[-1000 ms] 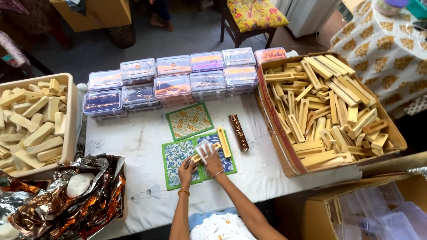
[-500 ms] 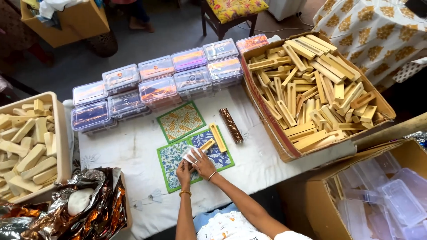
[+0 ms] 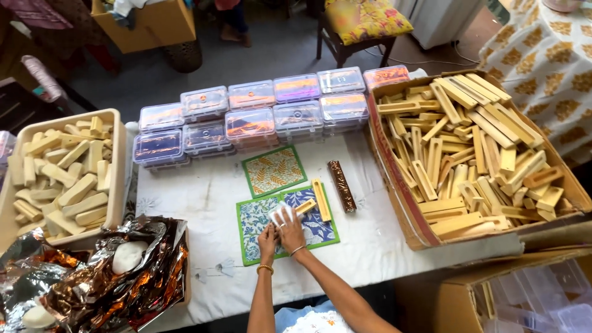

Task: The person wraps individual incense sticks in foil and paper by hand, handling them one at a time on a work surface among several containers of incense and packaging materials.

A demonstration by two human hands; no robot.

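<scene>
**Asker:** White cloth covers the table (image 3: 185, 197); where are the hands on it?

**Describer:** Both sit near the front edge, at the middle. The left hand (image 3: 267, 236) and the right hand (image 3: 291, 227) are close together over a blue patterned sheet (image 3: 308, 225) with a green border, and between them they pinch a small pale piece (image 3: 279, 213), white or clear. I cannot tell what it is.

**Asker:** What has changed from a second ago?

**Describer:** Little on the table. A second ago the hands were on this same sheet, fingers working at the same spot. The view has mostly shifted, so the table now sits lower and more to the left in the picture. The handling of the pale piece looks unfinished.

**Asker:** What lies around them?

**Describer:** A short yellow stick (image 3: 305, 206) just right of the fingers, a longer yellow holder (image 3: 320, 199) beside it, then a dark shiny bar (image 3: 341, 186) farther right. A second sheet, orange and green (image 3: 274, 171), lies just beyond. Clear lidded boxes (image 3: 246, 120) line the far side. A cardboard box of yellow wooden holders (image 3: 468, 154) stands right, a tray of pale bars (image 3: 61, 172) left, crumpled foil (image 3: 92, 277) near left.
</scene>
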